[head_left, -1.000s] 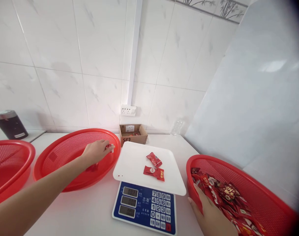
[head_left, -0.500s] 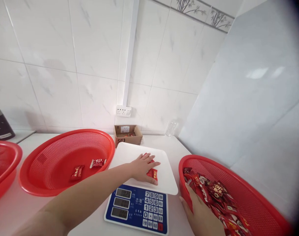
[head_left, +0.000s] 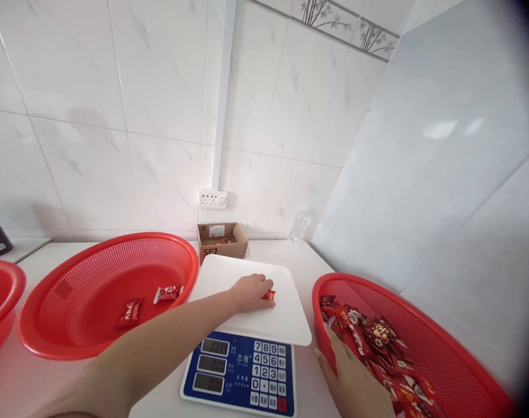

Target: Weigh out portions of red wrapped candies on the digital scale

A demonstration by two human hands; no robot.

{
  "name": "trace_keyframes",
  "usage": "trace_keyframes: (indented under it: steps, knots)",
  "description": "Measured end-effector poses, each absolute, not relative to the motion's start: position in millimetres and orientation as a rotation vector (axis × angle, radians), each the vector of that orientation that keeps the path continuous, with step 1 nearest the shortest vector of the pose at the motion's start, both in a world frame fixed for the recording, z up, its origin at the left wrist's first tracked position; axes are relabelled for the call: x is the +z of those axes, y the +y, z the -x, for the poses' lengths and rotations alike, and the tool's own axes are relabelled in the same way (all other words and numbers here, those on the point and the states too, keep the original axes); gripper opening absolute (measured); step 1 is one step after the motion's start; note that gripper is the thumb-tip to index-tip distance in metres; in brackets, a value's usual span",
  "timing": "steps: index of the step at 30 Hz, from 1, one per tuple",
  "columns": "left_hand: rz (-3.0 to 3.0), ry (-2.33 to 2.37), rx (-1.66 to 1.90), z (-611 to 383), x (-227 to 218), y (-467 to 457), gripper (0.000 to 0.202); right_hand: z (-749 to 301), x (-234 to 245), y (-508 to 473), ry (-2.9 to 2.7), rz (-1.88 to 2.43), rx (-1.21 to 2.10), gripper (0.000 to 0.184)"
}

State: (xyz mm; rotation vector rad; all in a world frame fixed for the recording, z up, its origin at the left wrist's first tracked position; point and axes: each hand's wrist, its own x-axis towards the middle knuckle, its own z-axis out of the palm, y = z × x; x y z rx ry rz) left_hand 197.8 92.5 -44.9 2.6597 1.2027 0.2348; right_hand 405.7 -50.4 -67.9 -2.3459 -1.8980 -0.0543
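On the white pan (head_left: 293,316) of a digital scale, my left hand (head_left: 249,293) has its fingers curled over a small red-wrapped snack packet (head_left: 270,295). The hand covers most of that packet. Below the pan sits the scale's blue panel (head_left: 242,377) with its keypad and three displays. My right hand (head_left: 355,380) holds the near left rim of a red plastic basket (head_left: 447,354), thumb outside and fingers over the edge. Many red and brown wrapped packets (head_left: 381,334) lie heaped inside that basket.
A second red basket (head_left: 90,278) stands left of the scale, holding two red packets (head_left: 130,313). Part of another red basket (head_left: 3,290) shows at far left. Behind the scale are a small cardboard box (head_left: 223,247) and a clear plastic container (head_left: 298,226) near the wall.
The fingers of my left hand were spread flat over the red packet on the pan; now they are curled closed around it. My right hand stays at the basket rim.
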Motion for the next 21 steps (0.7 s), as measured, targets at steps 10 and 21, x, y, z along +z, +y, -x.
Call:
trace_keyframes:
  steps: [10,21]
  knots:
    - [-2.218,1.605,0.665,-126.7,-2.8,74.7,0.026,-406.1,-71.1,-51.1,-1.915,2.354,-0.056,0.061]
    - [-1.985,1.979,0.497,13.9,2.7,13.7,0.050,-418.3,-86.0,-47.4,-1.914,2.246,-0.069,0.064]
